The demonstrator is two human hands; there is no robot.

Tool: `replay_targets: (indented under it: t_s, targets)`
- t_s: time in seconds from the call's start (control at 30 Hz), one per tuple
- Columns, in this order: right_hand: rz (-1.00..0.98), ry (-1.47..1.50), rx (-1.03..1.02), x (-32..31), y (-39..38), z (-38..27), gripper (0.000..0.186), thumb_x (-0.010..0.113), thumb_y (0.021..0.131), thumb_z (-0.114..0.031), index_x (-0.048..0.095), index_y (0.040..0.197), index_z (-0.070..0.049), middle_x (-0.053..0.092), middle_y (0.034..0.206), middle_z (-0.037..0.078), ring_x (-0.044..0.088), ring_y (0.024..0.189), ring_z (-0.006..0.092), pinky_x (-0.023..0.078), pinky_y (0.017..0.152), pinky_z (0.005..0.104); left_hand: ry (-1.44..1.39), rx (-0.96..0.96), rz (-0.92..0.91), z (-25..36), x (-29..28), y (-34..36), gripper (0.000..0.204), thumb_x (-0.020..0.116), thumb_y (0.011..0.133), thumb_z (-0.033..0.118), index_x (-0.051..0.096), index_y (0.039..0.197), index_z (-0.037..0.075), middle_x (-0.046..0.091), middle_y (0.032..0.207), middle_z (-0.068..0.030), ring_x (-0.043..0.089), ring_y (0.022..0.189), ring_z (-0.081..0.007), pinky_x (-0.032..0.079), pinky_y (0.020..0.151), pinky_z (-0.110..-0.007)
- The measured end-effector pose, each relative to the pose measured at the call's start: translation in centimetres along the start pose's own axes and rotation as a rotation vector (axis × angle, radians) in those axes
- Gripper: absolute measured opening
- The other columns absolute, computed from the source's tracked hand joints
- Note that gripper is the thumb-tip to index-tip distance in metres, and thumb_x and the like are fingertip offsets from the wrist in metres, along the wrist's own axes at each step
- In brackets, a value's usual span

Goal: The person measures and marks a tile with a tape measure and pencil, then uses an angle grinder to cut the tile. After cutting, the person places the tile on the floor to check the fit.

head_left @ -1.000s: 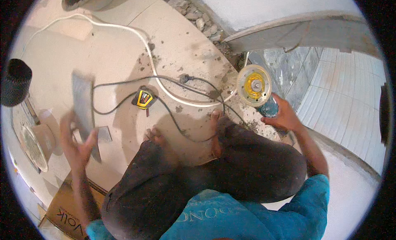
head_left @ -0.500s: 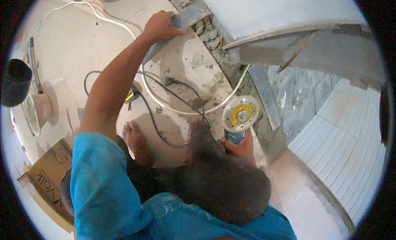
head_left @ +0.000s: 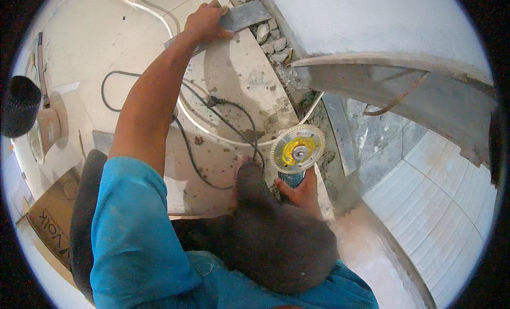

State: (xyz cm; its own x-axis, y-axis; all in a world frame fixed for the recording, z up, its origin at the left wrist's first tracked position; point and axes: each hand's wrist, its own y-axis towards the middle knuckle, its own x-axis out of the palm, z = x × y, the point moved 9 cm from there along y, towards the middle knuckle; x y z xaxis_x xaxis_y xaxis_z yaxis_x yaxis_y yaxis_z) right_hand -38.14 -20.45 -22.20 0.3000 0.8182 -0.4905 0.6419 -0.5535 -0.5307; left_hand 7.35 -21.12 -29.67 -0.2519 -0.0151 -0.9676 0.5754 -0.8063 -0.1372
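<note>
My left hand [head_left: 208,24] reaches far forward and is closed on a narrow grey strip of tile [head_left: 247,15]. The strip's right end lies across the rubble-filled gap beside the wall; my hand and forearm cover part of it. Low on the right, my right hand [head_left: 304,193] grips an angle grinder [head_left: 291,179]. Its toothed cutting disc [head_left: 313,139] with a yellow centre faces up, above the edge of the beige floor tiles. Whether the disc is turning I cannot tell.
A black cord with a plug [head_left: 212,100] and a white cable [head_left: 212,133] loop over the dusty floor. Broken rubble [head_left: 279,46] fills the gap by the wall. A curved grey panel [head_left: 382,83] juts in at right. A bowl [head_left: 48,131] and cardboard box [head_left: 50,218] sit left.
The strip in my left hand has turned flatter across the view. My right hand and the grinder have shifted slightly left. My left knee has swung outward, and my left foot is out of sight.
</note>
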Motion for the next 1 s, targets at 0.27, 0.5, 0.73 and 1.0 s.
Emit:
replay_targets:
  t_s: [0.27,0.5,0.73,1.0]
  targets:
    - [0.122,0.035,0.005,0.3,2.7,-4.2,0.087,0.089,0.066,-0.027,0.043,0.134,0.0,0.057,0.127,0.021,0.058,0.118,0.0349,0.047,0.1,0.0419,0.043,0.069,0.043,-2.2,0.4,2.7,0.075,0.084,0.069,0.043,0.059,0.136,0.02,0.055,0.134,-0.0028,0.051,0.126,-0.0284,0.051,0.096,-0.05]
    - [0.01,0.054,0.009,1.9,7.8,-11.3,0.084,0.092,0.063,-0.031,0.051,0.13,-0.002,0.064,0.12,0.017,0.061,0.114,0.0324,0.047,0.1,0.0427,-0.043,0.07,0.037,-6.7,1.0,3.7,0.082,0.084,0.067,0.048,0.055,0.139,0.021,0.055,0.134,-0.0053,0.051,0.124,-0.0288,0.046,0.098,-0.051]
    - [0.237,-0.187,0.047,4.8,12.9,-23.7,0.051,0.088,0.073,-0.018,0.064,0.115,0.0,0.069,0.111,0.008,0.066,0.097,0.0169,0.051,0.09,0.0333,-0.859,-0.302,0.697,-10.0,-6.9,-5.0,0.049,0.071,0.088,0.037,0.06,0.121,0.002,0.064,0.111,-0.0164,0.057,0.11,-0.0323,0.042,0.097,-0.046]
    - [0.468,-0.069,0.077,6.6,20.8,-40.9,0.069,0.087,0.071,-0.029,0.055,0.123,0.002,0.068,0.11,0.016,0.067,0.1,0.0279,0.053,0.086,0.0386,-1.835,0.258,-0.103,-6.2,-11.5,-11.1,0.096,0.076,0.084,0.04,0.018,0.154,0.007,0.058,0.126,-0.0228,0.06,0.116,-0.0384,0.046,0.099,-0.042]
